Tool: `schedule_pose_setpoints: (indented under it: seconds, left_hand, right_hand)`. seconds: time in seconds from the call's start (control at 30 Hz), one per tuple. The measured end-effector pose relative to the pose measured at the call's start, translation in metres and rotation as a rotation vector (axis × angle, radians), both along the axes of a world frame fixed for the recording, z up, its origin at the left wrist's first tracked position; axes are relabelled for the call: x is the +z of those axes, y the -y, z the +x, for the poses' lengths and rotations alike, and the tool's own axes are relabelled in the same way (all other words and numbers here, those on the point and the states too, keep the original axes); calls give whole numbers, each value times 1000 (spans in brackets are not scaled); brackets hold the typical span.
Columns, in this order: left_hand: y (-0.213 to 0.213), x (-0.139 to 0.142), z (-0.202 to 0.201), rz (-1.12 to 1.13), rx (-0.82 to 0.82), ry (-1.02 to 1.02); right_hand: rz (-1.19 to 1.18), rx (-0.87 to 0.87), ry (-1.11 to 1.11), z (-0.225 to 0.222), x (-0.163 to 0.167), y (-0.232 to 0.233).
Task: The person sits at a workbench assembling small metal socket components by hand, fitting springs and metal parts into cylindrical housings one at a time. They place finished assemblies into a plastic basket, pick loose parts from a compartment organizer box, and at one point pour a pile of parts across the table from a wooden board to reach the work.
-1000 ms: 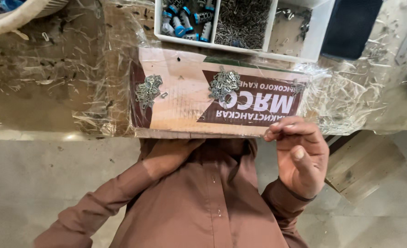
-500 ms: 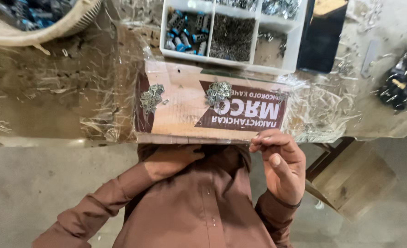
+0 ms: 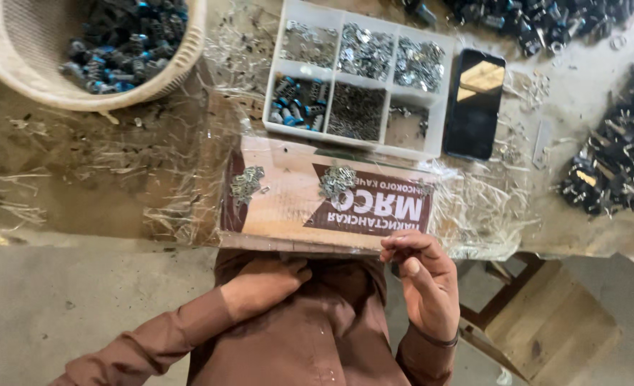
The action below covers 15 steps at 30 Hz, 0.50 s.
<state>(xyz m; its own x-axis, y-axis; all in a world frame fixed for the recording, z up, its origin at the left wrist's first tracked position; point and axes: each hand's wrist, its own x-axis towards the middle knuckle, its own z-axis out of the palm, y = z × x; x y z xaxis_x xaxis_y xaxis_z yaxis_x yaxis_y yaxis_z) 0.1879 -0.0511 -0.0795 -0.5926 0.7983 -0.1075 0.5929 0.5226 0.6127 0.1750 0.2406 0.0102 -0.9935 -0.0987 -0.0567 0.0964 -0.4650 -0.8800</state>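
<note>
I see the flat printed cardboard sheet (image 3: 295, 204) lying at the table's near edge, two small heaps of metal clips (image 3: 337, 180) on it. My right hand (image 3: 425, 286) curls loosely at its near right corner, grip empty. My left hand (image 3: 263, 282) rests half-closed below the edge. Beyond stands a white compartment tray (image 3: 438, 125).
</note>
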Motion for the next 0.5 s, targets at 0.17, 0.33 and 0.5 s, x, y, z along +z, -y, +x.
schedule_pose_setpoints:
  seconds: [0.17,0.33,0.5]
  left_hand:
    - [0,29,2,-252,-88,60]
    - [-2,100,-17,197,164,-380]
    - [-36,100,-77,93,367,-596]
  right_hand:
    - [16,21,-10,-9,-1,-3]
    - [7,-13,-17,-14,-4,-2]
    - [-2,-36,-9,-2,-3,7]
